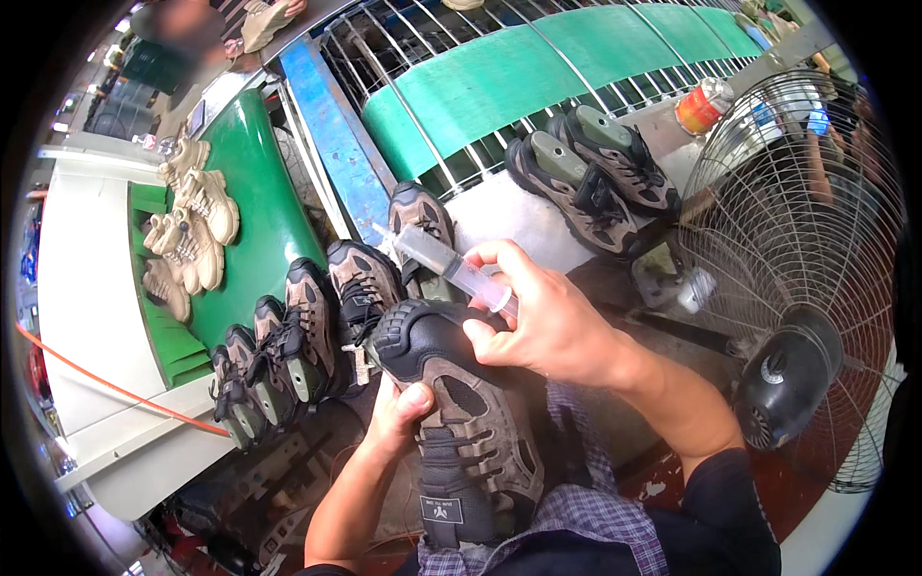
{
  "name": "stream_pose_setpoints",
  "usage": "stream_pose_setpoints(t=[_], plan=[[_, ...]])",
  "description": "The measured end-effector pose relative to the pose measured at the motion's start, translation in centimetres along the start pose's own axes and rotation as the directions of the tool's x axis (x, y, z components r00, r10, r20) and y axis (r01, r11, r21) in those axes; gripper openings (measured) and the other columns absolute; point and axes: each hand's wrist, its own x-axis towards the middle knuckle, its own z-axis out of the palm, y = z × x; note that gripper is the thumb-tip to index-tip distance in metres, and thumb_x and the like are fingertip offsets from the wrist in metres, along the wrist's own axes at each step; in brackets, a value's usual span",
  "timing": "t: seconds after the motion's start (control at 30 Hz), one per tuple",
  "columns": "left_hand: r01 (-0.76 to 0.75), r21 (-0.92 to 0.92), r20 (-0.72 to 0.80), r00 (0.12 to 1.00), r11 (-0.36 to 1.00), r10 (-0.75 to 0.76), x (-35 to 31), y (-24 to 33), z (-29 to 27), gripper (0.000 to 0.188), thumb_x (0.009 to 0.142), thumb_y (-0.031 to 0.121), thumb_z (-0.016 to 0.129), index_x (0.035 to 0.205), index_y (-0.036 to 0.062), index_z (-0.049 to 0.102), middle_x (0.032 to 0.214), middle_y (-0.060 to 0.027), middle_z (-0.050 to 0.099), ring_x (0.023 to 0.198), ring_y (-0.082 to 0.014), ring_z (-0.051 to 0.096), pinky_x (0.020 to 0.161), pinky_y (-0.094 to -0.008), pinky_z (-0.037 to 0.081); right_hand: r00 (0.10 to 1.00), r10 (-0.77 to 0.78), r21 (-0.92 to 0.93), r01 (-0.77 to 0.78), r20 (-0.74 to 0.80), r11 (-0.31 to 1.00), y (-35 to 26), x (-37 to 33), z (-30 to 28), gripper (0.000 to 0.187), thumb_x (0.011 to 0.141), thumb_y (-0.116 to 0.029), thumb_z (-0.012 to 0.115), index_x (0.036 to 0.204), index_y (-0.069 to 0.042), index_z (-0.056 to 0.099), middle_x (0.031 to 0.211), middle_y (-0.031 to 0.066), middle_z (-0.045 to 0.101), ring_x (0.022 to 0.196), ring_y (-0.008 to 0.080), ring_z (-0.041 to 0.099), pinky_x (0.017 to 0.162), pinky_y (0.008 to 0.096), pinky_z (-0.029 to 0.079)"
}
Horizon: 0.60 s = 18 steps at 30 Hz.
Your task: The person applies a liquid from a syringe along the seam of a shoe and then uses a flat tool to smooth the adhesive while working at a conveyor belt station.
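My left hand [397, 415] grips the side of a brown and black lace-up shoe [480, 408], its toe pointing away from me and its tongue toward my body. My right hand [557, 312] is closed round a clear plastic syringe [437, 257], held just above the shoe's toe. The syringe's narrow tip points up and to the left. Beyond the toe stand more brown and black shoes, one of them [363, 278] close to the held shoe and another [419, 213] behind the syringe. What is inside the syringe I cannot make out.
Several matching shoes [305, 331] line the left edge. Beige shoes [197, 226] sit on a green belt [254, 192]. Two brown shoes [586, 182] rest near a second green belt [499, 91] over metal bars. A caged fan [792, 370] and a red-orange can [704, 106] are at right.
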Motion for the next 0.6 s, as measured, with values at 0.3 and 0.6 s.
stream_pose_setpoints(t=[0.3,0.6], plan=[[-0.015,0.079,0.031,0.999,0.997,0.013,1.7,0.5,-1.7,0.106,0.066,0.057,0.088,0.143,-0.0006,0.044,0.131,-0.0110,0.060,0.119,-0.0217,0.060,0.102,-0.0371,0.049,0.998,-0.035,-0.031,0.033,-0.048,0.999,0.4,-0.2,-0.1,0.056,0.085,-0.022,0.072,0.129,0.002,0.046,0.079,0.0213,0.067,0.073,0.0418,0.068,0.071,0.0473,0.053],[-0.121,0.168,0.138,0.986,0.978,0.098,4.2,3.0,-1.1,0.080,0.064,0.048,0.090,0.121,0.0016,0.059,0.108,-0.0051,0.063,0.097,-0.0137,0.061,0.087,-0.0286,0.049,0.999,-0.031,0.004,0.031,0.036,1.000,-0.8,-0.2,-1.3,0.062,0.085,-0.028,0.075,0.134,-0.003,0.045,0.083,0.0155,0.070,0.070,0.0308,0.071,0.066,0.0412,0.054]])
